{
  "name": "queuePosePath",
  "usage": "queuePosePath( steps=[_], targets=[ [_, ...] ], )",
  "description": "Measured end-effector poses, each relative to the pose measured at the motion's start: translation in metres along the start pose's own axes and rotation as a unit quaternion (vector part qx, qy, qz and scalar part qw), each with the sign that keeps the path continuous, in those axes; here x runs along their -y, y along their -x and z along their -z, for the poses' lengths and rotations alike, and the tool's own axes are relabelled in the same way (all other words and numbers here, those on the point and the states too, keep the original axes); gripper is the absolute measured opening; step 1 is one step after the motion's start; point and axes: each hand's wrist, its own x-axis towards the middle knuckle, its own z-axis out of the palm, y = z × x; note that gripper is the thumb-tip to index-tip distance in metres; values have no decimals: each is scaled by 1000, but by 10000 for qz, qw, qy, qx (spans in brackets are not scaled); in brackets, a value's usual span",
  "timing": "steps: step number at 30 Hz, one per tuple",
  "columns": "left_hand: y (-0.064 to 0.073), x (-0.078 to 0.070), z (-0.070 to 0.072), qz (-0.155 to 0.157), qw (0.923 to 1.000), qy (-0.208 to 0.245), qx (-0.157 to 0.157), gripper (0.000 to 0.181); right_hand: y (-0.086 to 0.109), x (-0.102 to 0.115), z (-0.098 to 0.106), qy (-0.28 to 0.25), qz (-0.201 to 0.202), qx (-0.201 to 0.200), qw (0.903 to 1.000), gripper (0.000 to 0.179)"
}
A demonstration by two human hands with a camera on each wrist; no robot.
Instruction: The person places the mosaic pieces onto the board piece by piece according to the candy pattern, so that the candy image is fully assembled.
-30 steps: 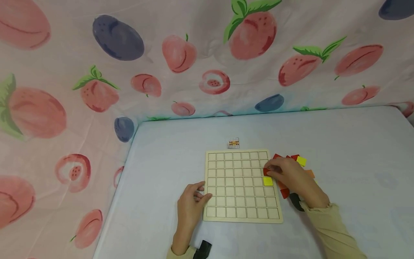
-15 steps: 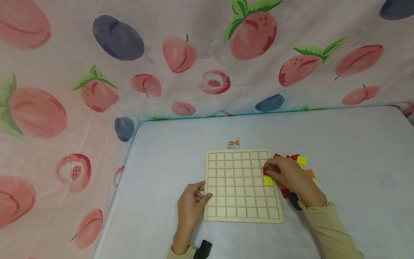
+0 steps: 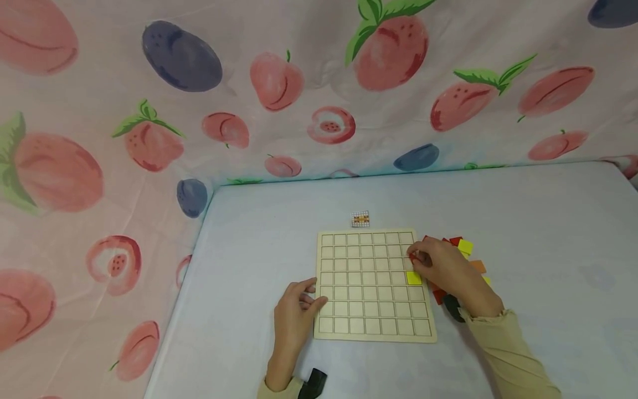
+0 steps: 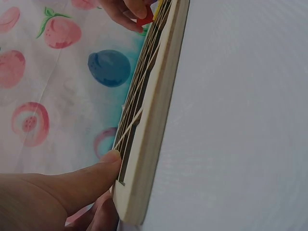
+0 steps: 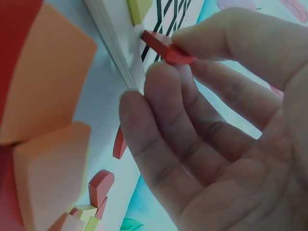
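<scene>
A square wooden grid board (image 3: 369,339) lies on the table. My left hand (image 3: 292,318) holds its left edge, the thumb on top and the other fingers bent beside the edge. Over the board's right side my right hand (image 3: 446,269) pinches a small red tile (image 5: 161,45) between thumb and fingers. In the right wrist view the tile is tilted, and its far end is close to the board; whether it touches cannot be told. One yellow tile (image 3: 413,278) sits in a right-column cell, just nearer to me than the red tile.
Loose red, orange (image 3: 477,266) and yellow tiles (image 3: 466,247) lie right of the board, partly under my right hand and wrist. Behind the board is a small printed pattern card (image 3: 360,219). A fruit-print cloth (image 3: 279,133) hangs behind and left of the table.
The red tile has shifted slightly away from the yellow tile and shows less of its face. My right fingers moved a little with it. The left hand and board stay put.
</scene>
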Motion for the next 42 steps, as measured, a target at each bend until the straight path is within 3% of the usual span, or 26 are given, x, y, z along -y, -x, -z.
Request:
queuePosePath(
  steps=[10,20,25,34,42],
  targets=[
    [-1,-1,0,-4,10000,-46,-44,42,-5,3,-2,-172,-339,262,9989,25],
    [-1,-1,0,19,10000,28,-16,42,-8,5,-7,28,-673,121,9977,26],
    [-1,-1,0,16,10000,23,-27,42,-6,3,-7,143,-622,-26,9980,26],
    [-1,-1,0,28,10000,42,9,42,-5,-1,-5,344,-467,129,9982,28],
    [0,0,0,32,10000,40,12,42,-3,-4,-3,136,-358,134,9992,22]
  ],
)
